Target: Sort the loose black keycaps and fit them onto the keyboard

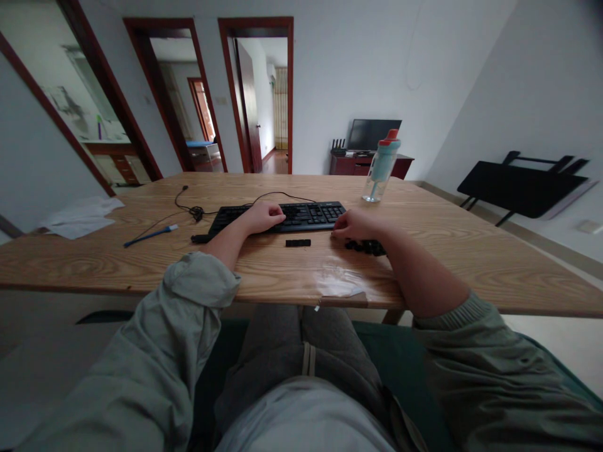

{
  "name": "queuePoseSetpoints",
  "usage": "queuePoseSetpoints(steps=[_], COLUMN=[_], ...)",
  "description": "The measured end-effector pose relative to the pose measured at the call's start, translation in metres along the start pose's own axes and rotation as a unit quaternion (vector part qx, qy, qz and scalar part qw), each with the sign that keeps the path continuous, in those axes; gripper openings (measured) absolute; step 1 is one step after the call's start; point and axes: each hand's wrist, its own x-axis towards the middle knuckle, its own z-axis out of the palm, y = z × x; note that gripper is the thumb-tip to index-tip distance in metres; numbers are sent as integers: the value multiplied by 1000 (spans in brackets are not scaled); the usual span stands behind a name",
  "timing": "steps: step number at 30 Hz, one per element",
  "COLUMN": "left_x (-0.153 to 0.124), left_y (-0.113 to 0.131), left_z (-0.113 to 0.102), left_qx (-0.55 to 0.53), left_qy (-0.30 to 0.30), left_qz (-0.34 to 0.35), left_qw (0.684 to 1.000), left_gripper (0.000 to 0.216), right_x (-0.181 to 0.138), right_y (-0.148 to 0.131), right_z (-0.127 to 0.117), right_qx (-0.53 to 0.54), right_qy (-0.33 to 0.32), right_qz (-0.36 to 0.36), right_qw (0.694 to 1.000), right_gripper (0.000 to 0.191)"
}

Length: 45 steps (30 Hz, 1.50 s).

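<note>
A black keyboard [301, 215] lies on the wooden table [141, 257], its cable running off to the left. My left hand [264, 216] rests on the keyboard's left half with the fingers curled over the keys. My right hand [354, 225] is by the keyboard's front right corner, fingers bent and pressed down among several loose black keycaps [370, 247] on the table. What the fingers hold is too small to make out. One long black key [298, 243] lies alone in front of the keyboard.
A clear water bottle [382, 166] with a red and teal cap stands behind the keyboard on the right. A blue pen [151, 236] and white papers [80, 218] lie at the left. A folded black table [518, 182] leans on the right wall.
</note>
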Motion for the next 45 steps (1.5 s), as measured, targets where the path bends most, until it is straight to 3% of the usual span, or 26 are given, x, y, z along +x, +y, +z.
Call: queuePoseSetpoints(steps=[9,17,29,40,45], left_x=[2,1,0,1,1], left_y=[-4,-2,2,-1,-1], left_z=[1,0,-1,0,0], left_qx=[-9,-3,-2,-4,-4], left_qy=[-7,-9,-14,-13,-13], left_qz=[8,2,-5,-2,-5], left_qw=[1000,1000,1000,1000,1000], left_gripper=[32,32,32,32,32], right_x=[-8,-9,-5,-10,-7], right_y=[-36,-36,-32,-36,-32], right_z=[9,8,11,6,7], right_qx=[36,32,77,36,43], right_qy=[-19,-21,-25,-13,-21], right_qz=[-65,-57,-134,-91,-118], right_qw=[997,998,988,995,992], right_gripper=[32,34,40,33,33])
